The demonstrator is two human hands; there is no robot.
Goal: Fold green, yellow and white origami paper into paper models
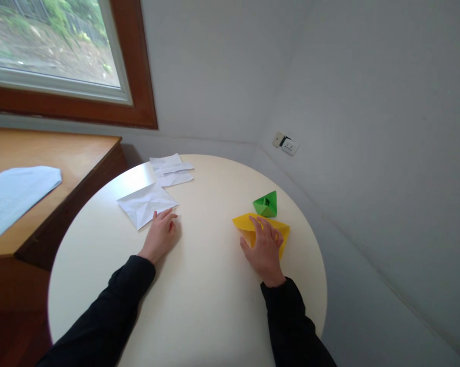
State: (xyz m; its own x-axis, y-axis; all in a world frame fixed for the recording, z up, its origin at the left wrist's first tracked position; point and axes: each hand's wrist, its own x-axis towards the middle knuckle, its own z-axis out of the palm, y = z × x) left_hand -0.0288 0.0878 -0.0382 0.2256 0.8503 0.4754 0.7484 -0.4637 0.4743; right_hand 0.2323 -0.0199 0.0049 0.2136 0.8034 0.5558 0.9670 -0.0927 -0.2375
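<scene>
A creased white sheet of folded paper lies at the left of the round table, its lower edge beside my left hand. That hand rests on the tabletop with fingers loosely apart, holding nothing. On the right, my right hand is over a yellow folded paper, fingers spread and curved, thumb apart from them. The hand covers the middle of the yellow paper, and I cannot tell how firmly the fingertips touch it. Just behind it stands a small green origami piece shaped like a boat.
More white paper pieces lie at the far edge of the round white table. A wooden desk with a pale blue-white cloth-like item adjoins at left. Walls with a socket stand behind; a window is upper left.
</scene>
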